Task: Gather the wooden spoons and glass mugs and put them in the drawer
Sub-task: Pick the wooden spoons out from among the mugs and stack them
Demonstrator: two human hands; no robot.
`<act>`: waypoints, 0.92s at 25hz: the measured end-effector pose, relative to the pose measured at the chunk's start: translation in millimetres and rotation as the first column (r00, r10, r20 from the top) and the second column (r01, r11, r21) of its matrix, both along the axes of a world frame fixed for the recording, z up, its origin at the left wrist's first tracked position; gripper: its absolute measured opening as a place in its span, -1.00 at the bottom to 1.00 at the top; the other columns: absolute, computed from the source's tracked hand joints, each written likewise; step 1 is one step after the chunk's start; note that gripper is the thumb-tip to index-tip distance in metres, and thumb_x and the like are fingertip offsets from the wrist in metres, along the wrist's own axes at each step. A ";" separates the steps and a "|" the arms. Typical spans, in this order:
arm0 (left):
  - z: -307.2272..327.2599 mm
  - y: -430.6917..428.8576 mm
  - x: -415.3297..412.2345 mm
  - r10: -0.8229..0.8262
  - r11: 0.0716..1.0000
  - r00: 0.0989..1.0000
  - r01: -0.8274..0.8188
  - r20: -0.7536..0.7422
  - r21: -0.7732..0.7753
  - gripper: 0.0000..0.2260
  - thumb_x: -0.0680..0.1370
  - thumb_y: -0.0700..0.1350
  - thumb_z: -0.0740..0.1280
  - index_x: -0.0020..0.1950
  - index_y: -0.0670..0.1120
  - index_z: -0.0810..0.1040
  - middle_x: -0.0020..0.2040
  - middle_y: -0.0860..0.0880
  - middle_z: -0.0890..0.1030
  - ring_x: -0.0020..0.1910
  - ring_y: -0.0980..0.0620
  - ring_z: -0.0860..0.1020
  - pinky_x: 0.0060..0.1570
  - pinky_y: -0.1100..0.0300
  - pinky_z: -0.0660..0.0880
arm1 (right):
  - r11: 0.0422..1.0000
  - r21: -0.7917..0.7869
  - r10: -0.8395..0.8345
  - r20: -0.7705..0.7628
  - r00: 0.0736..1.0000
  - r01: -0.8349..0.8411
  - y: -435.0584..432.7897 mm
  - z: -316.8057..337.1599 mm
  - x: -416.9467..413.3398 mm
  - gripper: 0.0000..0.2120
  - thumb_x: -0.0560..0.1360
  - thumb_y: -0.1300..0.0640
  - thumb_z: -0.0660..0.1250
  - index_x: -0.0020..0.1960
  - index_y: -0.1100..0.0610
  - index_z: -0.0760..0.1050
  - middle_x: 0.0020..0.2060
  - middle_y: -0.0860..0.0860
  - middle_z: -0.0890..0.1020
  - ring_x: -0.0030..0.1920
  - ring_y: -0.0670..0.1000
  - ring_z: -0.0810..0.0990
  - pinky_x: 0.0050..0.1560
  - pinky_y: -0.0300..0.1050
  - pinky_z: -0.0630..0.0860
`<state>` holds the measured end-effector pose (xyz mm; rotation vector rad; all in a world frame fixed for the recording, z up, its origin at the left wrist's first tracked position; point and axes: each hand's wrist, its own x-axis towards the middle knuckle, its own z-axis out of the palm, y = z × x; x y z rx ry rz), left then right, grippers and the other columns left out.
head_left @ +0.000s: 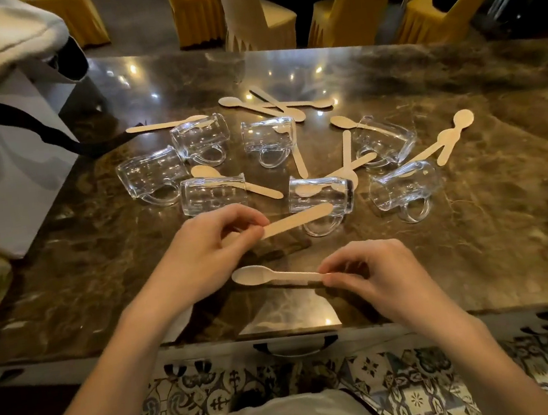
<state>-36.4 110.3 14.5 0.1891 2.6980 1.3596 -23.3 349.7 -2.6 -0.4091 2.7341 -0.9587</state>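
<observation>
Wooden spoons and glass mugs are lying all over the brown marble worktop. The left hand is pinching one spoon by its bowl end, and the handle is pointing right, across the front of a mug. The right hand is pinching a second spoon by the tip of its handle, with the bowl pointing left, just over the worktop near the front edge.

Seven mugs are lying on their sides behind the hands. Three are sitting on the left, one is lying in the middle, and two more are lying on the right. More spoons are scattered between them and under them. A small crossed pile is lying at the back, and two spoons are lying far right.

A white bag with a dark strap is standing on the left side of the worktop. Yellow chairs are standing behind it. The drawer handle is showing under the front edge, and the drawer is shut.
</observation>
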 end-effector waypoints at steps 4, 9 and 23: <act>-16.6 21.7 -4.6 -0.140 0.986 0.988 0.146 0.072 -0.082 -0.89 0.52 0.00 0.30 -0.05 0.23 0.55 -0.13 0.22 0.59 -0.17 0.35 0.47 -0.24 0.34 0.33 | 0.999 0.032 -0.017 -0.044 0.999 0.018 8.1 -4.0 9.8 -0.88 0.36 -0.03 0.47 -0.12 -0.20 0.64 -0.35 -0.36 0.53 -0.18 -0.28 0.53 -0.19 -0.35 0.45; -31.8 37.5 -5.0 -0.213 0.957 0.975 0.222 0.071 -0.187 -0.88 0.53 0.00 0.29 -0.01 0.21 0.56 -0.13 0.25 0.57 -0.10 0.28 0.46 -0.09 0.29 0.36 | 0.994 0.084 -0.059 -0.054 0.997 0.064 10.4 -11.0 13.4 -0.91 0.35 -0.08 0.47 -0.15 -0.23 0.63 -0.36 -0.27 0.51 -0.24 -0.22 0.49 -0.23 -0.26 0.41; -40.4 41.8 -2.1 -0.269 0.893 0.956 0.202 -0.118 -0.403 -0.85 0.52 0.07 0.28 0.06 0.20 0.57 0.04 0.23 0.50 0.04 0.20 0.41 0.07 0.25 0.35 | 0.977 0.210 0.009 -0.127 0.992 0.018 11.9 -11.8 9.2 -0.86 0.39 -0.17 0.40 -0.09 -0.17 0.60 -0.19 -0.22 0.60 -0.17 -0.22 0.46 -0.24 -0.30 0.37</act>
